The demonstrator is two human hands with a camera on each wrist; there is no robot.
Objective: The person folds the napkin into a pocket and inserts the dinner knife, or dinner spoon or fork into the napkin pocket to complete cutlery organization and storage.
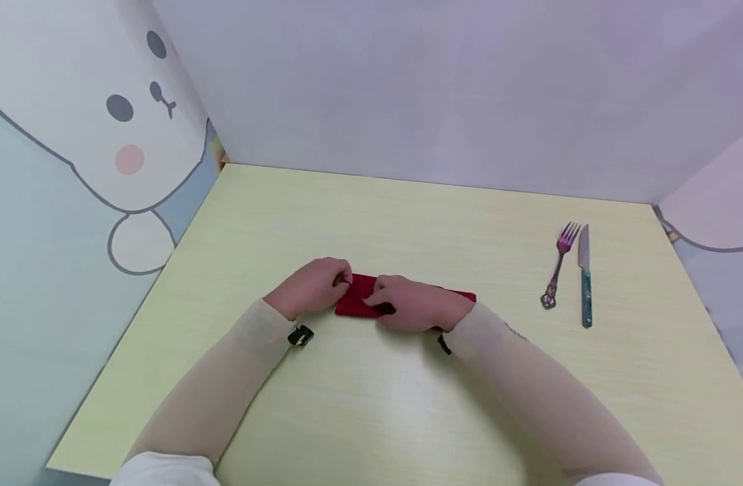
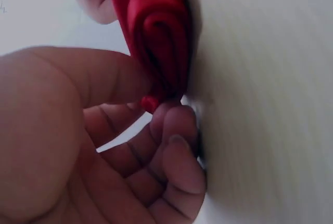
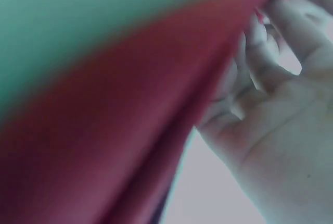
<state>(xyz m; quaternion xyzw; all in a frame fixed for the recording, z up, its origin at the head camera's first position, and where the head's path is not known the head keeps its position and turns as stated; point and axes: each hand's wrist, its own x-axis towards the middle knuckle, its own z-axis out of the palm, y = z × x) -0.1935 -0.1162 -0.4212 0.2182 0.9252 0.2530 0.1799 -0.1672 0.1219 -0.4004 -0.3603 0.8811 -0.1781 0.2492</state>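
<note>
A red cloth napkin (image 1: 359, 307), folded into a long narrow strip, lies on the table in front of me. My left hand (image 1: 313, 287) pinches its left end between thumb and fingers. In the left wrist view that end of the napkin (image 2: 161, 41) shows rolled layers, with the thumb on one side and the curled fingertips below. Further right along the strip, my right hand (image 1: 417, 304) grips the cloth and covers its middle. The right wrist view has the napkin (image 3: 130, 99) stretching past the right palm (image 3: 291, 120) to the fingertips.
On the right of the pale wooden table (image 1: 359, 405) lie a fork (image 1: 556, 266) with ornate handle and a knife (image 1: 585, 277) with a teal handle, side by side. A pale wall (image 1: 438, 94) stands along the table's back edge, and a cartoon-printed panel (image 1: 61, 202) on the left.
</note>
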